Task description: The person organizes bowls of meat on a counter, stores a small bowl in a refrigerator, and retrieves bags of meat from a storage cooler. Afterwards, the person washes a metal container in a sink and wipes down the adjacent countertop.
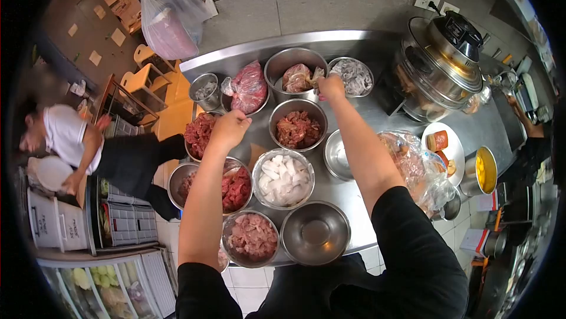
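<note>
My right hand [331, 86] is closed at the rim of a deep steel pot [275, 70], its fingers on the gathered end of a plastic bag of meat [296, 78] lying inside. My left hand [229, 133] is pinched shut above the bowls; whatever is between its fingertips, if anything, is hidden. Just left of it is a bowl of dark red meat [199, 132]. A tied bag of red meat [250, 87] rests in a bowl beyond that hand. Between my forearms stand a pot of cut red meat [298, 130] and a bowl of white pieces [283, 178].
Nearest me are a bowl of pale pink meat [252, 236] and an empty steel bowl [315, 233]. On the right are a large glass-bowled cooker [439, 71], a white plate [451, 136] with browned food and a bagged lump [407, 160]. At left, a person [71, 136] holds a white round object.
</note>
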Action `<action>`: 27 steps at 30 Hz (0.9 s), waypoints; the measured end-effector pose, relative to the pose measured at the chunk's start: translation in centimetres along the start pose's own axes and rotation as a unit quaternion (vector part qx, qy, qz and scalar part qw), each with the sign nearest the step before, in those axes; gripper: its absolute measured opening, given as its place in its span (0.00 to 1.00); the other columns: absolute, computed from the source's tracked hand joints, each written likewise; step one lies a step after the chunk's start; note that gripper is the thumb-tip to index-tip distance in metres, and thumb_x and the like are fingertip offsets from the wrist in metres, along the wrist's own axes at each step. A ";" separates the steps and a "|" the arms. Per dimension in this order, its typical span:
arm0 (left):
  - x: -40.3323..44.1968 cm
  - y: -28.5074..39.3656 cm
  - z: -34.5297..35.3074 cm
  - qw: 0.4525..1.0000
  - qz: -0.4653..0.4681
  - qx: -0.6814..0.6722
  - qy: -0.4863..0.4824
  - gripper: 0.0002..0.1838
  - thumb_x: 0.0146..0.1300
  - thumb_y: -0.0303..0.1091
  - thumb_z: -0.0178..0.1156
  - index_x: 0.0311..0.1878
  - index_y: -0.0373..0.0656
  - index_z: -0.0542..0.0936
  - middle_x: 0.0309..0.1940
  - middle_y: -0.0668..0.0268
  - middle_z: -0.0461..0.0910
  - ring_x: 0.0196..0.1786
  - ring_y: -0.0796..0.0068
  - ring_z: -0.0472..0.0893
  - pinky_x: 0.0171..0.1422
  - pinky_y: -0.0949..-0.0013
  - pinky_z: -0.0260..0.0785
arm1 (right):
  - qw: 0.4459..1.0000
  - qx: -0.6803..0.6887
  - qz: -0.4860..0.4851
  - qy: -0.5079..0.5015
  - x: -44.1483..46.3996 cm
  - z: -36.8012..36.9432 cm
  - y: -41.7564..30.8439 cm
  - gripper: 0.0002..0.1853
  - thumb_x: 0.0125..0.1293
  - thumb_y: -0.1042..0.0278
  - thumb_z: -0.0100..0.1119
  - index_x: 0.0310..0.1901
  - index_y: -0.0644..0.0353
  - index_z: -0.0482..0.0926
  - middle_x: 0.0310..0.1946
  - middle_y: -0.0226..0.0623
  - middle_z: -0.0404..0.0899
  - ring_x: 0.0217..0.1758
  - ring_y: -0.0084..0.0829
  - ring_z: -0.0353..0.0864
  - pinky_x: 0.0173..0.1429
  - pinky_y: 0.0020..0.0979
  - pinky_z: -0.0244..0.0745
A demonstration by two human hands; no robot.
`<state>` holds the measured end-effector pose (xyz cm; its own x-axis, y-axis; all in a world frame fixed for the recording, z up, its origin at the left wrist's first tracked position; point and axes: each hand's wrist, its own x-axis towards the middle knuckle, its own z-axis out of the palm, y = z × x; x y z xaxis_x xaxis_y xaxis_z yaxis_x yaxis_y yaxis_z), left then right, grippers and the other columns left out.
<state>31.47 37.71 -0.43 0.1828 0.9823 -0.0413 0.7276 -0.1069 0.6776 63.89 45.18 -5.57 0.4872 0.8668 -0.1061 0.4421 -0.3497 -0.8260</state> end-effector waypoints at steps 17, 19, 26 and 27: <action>2.0 -0.2 2.6 0.987 -0.133 -0.038 -0.083 0.16 0.65 0.43 0.59 0.40 0.36 0.77 0.24 0.61 0.79 0.22 0.73 0.79 0.22 0.68 0.72 | 0.999 -0.020 0.019 0.020 -0.8 0.3 -0.4 0.19 0.63 0.59 0.49 0.42 0.70 0.77 0.24 0.50 0.83 0.24 0.39 0.85 0.40 0.38 0.80; 2.1 -0.3 2.5 0.987 -0.125 -0.040 -0.090 0.16 0.64 0.43 0.59 0.40 0.36 0.77 0.24 0.61 0.79 0.22 0.73 0.79 0.22 0.67 0.73 | 0.999 -0.023 0.015 0.024 -0.4 0.6 -0.1 0.19 0.63 0.59 0.50 0.42 0.70 0.77 0.24 0.50 0.83 0.25 0.40 0.85 0.40 0.38 0.80; 2.1 -0.3 2.3 0.984 -0.140 -0.028 -0.109 0.18 0.65 0.42 0.59 0.46 0.34 0.77 0.34 0.60 0.79 0.24 0.73 0.80 0.23 0.70 0.74 | 1.000 -0.019 0.008 0.015 -0.4 0.6 0.2 0.19 0.63 0.59 0.51 0.41 0.71 0.77 0.26 0.49 0.83 0.24 0.39 0.85 0.36 0.37 0.80; 2.1 -0.3 2.3 0.984 -0.143 -0.027 -0.106 0.18 0.65 0.42 0.59 0.46 0.34 0.77 0.34 0.60 0.79 0.24 0.73 0.80 0.23 0.70 0.74 | 1.000 -0.024 0.014 0.011 -0.4 0.5 0.2 0.20 0.63 0.57 0.51 0.42 0.70 0.77 0.28 0.51 0.83 0.28 0.41 0.85 0.41 0.39 0.79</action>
<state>33.13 39.50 -2.42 0.1133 0.9163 -0.3842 0.7338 0.1835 0.6541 63.37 44.93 -5.98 0.5158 0.8487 -0.1165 0.4641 -0.3911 -0.7947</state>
